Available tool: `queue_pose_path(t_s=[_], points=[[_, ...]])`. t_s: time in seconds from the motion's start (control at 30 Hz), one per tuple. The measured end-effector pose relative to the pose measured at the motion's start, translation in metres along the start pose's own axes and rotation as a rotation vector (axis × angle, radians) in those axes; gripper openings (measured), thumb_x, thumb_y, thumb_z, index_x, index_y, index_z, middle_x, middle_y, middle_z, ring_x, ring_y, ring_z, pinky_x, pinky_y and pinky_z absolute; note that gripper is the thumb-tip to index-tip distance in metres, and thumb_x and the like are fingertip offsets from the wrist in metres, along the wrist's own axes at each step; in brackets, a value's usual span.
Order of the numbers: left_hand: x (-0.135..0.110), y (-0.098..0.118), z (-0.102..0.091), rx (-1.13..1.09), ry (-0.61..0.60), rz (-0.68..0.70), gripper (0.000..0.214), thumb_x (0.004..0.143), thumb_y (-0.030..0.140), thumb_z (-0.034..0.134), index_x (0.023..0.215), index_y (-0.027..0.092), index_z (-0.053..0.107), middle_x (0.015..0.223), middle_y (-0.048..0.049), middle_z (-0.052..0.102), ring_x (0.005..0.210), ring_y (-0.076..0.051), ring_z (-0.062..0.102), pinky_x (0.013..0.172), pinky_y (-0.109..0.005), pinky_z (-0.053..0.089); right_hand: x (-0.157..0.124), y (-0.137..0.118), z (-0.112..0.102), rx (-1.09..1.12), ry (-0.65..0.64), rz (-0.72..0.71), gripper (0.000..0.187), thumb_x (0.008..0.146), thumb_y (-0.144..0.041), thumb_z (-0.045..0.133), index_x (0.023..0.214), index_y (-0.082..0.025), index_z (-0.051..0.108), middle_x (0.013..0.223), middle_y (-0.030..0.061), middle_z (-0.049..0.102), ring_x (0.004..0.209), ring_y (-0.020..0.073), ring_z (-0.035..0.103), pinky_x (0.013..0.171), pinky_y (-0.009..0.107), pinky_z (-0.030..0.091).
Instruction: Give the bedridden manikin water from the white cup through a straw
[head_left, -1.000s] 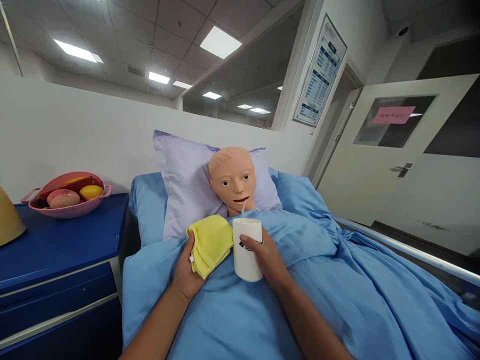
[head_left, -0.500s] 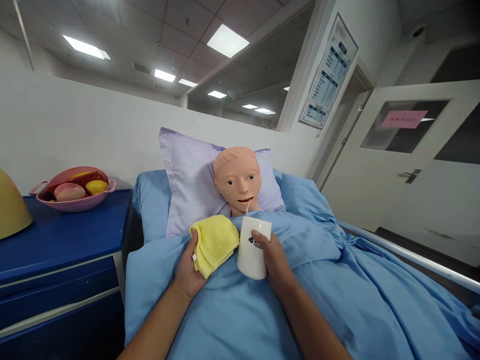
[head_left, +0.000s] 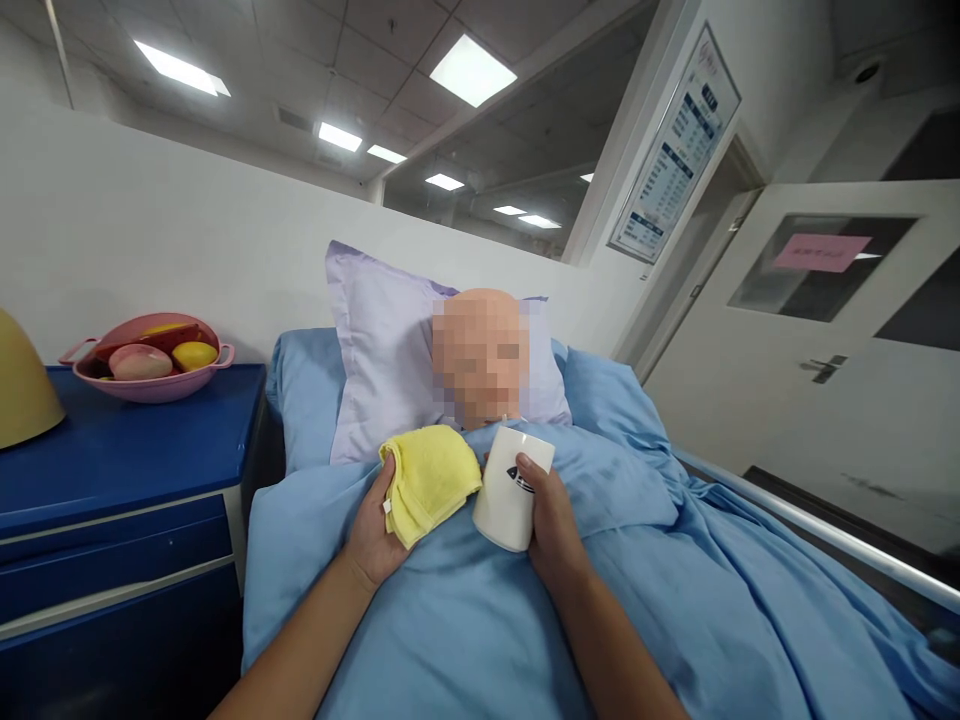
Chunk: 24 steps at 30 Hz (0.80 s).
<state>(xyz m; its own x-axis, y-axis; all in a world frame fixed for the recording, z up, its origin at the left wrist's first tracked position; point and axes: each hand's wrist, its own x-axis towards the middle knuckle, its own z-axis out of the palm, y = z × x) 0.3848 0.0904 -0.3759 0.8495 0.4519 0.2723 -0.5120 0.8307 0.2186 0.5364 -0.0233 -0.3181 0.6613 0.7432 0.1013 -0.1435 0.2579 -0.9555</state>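
A folded yellow towel [head_left: 431,480] rests in my left hand [head_left: 375,530], the thumb over its edge. My right hand [head_left: 555,520] is wrapped round a white mug [head_left: 511,490] with a dark printed mark. The mug leans to the right at its top and is held just right of the towel. A short end of a straw [head_left: 505,419] shows by its rim. Behind them a manikin's head [head_left: 480,350], blurred over the face, lies on a lilac pillow [head_left: 382,350]. Blue bedding [head_left: 465,620] covers the manikin below the neck.
On the left a blue bedside cabinet [head_left: 187,430] carries a pink basket [head_left: 161,387] of fruit and a yellow rounded object [head_left: 22,385]. A metal bed rail [head_left: 825,525] runs along the right. Beyond it are a white door [head_left: 847,390] and a framed wall poster [head_left: 679,150].
The mug has tipped further to the right at its top. The straw, earlier reaching up to the manikin's mouth, now shows only a short end near the rim. The towel has hardly moved.
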Motion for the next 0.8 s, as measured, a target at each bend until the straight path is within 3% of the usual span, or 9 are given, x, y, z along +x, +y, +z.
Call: queue_pose_path(t_s=[0.27, 0.6, 0.8], points=[[0.000, 0.000, 0.004, 0.038, 0.061, 0.001, 0.043, 0.099, 0.044, 0.041, 0.121, 0.015, 0.063, 0.126, -0.0100, 0.060, 0.133, -0.021, 0.040, 0.120, -0.039, 0.018, 0.004, -0.001, -0.002, 0.009, -0.034, -0.015, 0.050, 0.069, -0.054, 0.069, 0.102, -0.016, 0.066, 0.086, 0.0069, 0.070, 0.069, 0.0193, 0.064, 0.059, 0.029, 0.052], [-0.001, 0.001, 0.000, 0.063, 0.084, 0.016, 0.040, 0.098, 0.043, 0.042, 0.119, 0.017, 0.065, 0.124, -0.0061, 0.062, 0.125, -0.019, 0.050, 0.118, -0.034, 0.024, 0.011, -0.015, -0.006, -0.014, -0.066, -0.063, 0.053, 0.068, -0.051, 0.072, 0.108, -0.017, 0.063, 0.087, 0.0058, 0.069, 0.067, 0.0169, 0.062, 0.057, 0.027, 0.052], [-0.001, 0.000, 0.000, 0.045, 0.099, 0.012, 0.040, 0.097, 0.043, 0.044, 0.120, 0.016, 0.063, 0.124, -0.0072, 0.062, 0.124, -0.019, 0.051, 0.118, -0.034, 0.025, 0.011, -0.012, -0.006, -0.053, -0.068, -0.051, 0.059, 0.066, -0.051, 0.074, 0.113, -0.018, 0.062, 0.098, 0.0081, 0.069, 0.079, 0.0203, 0.065, 0.067, 0.029, 0.054]])
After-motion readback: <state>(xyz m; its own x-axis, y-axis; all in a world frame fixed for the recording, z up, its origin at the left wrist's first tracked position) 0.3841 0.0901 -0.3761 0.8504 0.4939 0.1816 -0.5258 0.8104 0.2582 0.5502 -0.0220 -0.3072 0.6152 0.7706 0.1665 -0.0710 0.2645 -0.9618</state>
